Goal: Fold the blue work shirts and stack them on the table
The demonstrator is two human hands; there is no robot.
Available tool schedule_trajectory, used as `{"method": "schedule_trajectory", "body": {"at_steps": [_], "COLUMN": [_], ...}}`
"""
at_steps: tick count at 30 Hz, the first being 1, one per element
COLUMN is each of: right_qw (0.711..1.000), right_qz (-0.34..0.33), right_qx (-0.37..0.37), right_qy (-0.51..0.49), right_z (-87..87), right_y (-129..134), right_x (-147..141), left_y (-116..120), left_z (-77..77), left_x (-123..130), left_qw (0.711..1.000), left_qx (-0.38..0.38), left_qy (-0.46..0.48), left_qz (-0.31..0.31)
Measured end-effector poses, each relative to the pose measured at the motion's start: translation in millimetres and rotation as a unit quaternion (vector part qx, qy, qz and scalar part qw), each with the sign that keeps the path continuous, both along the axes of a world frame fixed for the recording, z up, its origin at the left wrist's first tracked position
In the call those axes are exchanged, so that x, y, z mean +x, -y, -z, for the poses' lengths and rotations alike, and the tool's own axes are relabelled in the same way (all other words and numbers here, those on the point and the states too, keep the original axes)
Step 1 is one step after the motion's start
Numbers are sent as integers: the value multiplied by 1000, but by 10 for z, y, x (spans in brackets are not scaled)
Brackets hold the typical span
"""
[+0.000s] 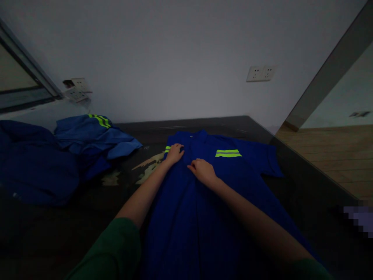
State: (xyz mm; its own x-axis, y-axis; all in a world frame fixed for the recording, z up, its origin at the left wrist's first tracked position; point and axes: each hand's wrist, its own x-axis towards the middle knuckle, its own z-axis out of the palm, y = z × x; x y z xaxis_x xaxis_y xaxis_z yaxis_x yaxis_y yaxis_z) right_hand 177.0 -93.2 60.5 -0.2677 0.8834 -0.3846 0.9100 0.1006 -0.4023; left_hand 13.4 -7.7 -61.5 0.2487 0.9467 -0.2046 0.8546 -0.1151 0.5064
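Note:
A blue short-sleeved work shirt (233,186) with yellow-green and grey reflective strips lies spread in front of me, its collar toward the wall. My left hand (175,152) rests on the chest just below the collar, fingers stretched out and a little apart. Close by on the right, my right hand (202,169) has its fingers curled in beside the front placket, closed on the shirt's cloth. One sleeve reaches out to the right; the other side is partly covered by my left arm.
Crumpled blue garments (96,136) are heaped at the left, one with yellow-green stripes. A camouflage-patterned cloth (150,167) lies beside the shirt on the dark table (233,123). Behind it stands a white wall with sockets (260,73). Wooden floor (335,155) shows at the right.

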Motion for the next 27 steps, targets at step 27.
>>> {"method": "schedule_trajectory", "body": {"at_steps": [27], "right_qw": [987], "right_qz": [-10], "right_qx": [128], "right_qy": [94], "right_z": [-78], "right_y": [251], "right_x": [49], "left_y": [248], "left_z": [-323], "left_x": [187], "left_qw": [996], "left_qx": [19], "left_qy": [-86], "left_qz": [22]}}
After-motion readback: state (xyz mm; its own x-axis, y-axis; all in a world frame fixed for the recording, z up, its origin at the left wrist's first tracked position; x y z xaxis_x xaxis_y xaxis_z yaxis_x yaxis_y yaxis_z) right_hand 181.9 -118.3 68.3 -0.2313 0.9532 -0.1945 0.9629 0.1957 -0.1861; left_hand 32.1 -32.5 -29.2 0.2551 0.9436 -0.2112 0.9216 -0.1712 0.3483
